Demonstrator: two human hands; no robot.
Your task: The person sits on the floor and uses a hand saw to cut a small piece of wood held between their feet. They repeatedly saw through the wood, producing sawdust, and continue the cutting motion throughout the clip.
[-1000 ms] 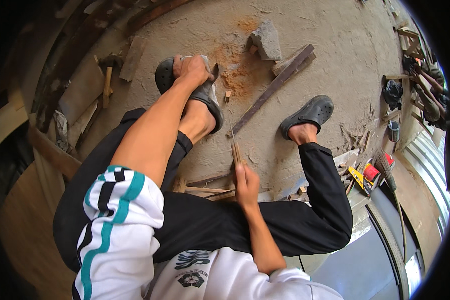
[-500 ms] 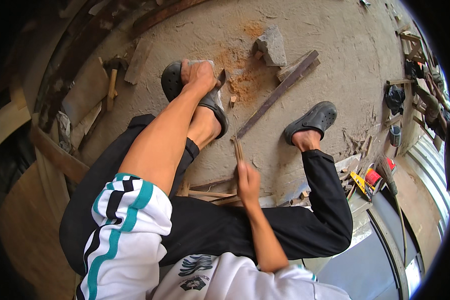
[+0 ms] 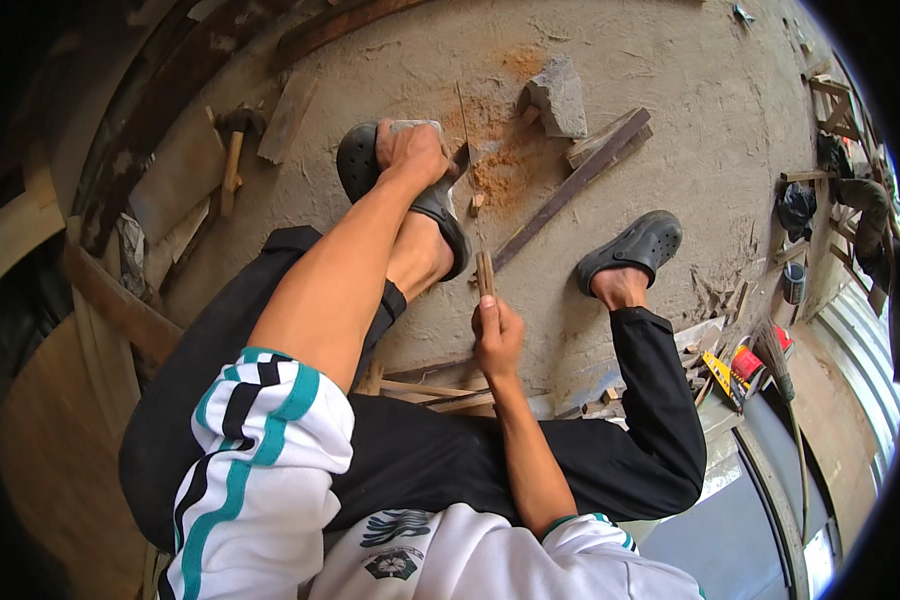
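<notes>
At my left foot, in a black clog (image 3: 358,160), my left hand (image 3: 412,152) presses down, fingers closed on a dark piece of wood (image 3: 460,160) whose end sticks out to the right. A pale block (image 3: 410,126) shows beside the hand; how the wood rests on it is hidden. My right hand (image 3: 498,335) is wrapped round the wooden handle (image 3: 485,275) of a handsaw. Its thin blade (image 3: 467,130), seen edge-on, runs away from me past the wood's end. A small wood offcut (image 3: 476,204) is close to the blade.
Orange sawdust (image 3: 500,170) covers the ground beyond the blade. A grey stone (image 3: 558,98) and crossed wooden strips (image 3: 590,175) lie to the right of it. At left are a hammer (image 3: 232,165) and boards; at right, a broom (image 3: 773,365) and a yellow tool (image 3: 722,378).
My right hand has moved slightly away from me with the handsaw, and more blade shows beyond the wood. My left hand stays on the wood; the whole view has shifted a little.
</notes>
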